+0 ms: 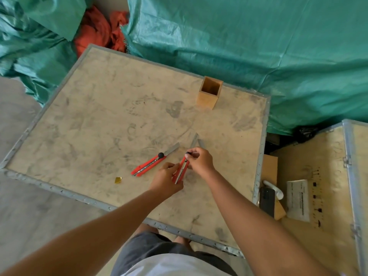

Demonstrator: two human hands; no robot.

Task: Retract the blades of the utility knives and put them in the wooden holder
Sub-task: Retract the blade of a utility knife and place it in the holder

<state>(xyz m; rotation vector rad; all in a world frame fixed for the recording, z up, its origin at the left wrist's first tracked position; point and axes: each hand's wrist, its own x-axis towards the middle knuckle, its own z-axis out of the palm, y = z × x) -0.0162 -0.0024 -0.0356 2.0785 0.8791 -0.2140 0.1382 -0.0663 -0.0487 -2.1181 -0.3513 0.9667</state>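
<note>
Two red utility knives are in view on a wooden crate top (99, 120). One knife (149, 165) lies flat near the middle with its grey blade extended toward the upper right. My left hand (166, 180) grips the red body of the second knife (181, 170). My right hand (200, 160) pinches that knife's black knob at the top of the handle. Its grey blade (194, 140) sticks out beyond my fingers. Another grey blade tip shows just right of it, its handle hidden under my right hand. The empty wooden holder (209, 93) stands upright at the far edge.
A small gold scrap (118, 180) lies near the front left of the crate. Green tarpaulin (258, 46) covers the background, with red cloth (99, 30) behind. To the right stands a second crate (318, 196) with a paper label, a black phone (267, 201) and a white handle.
</note>
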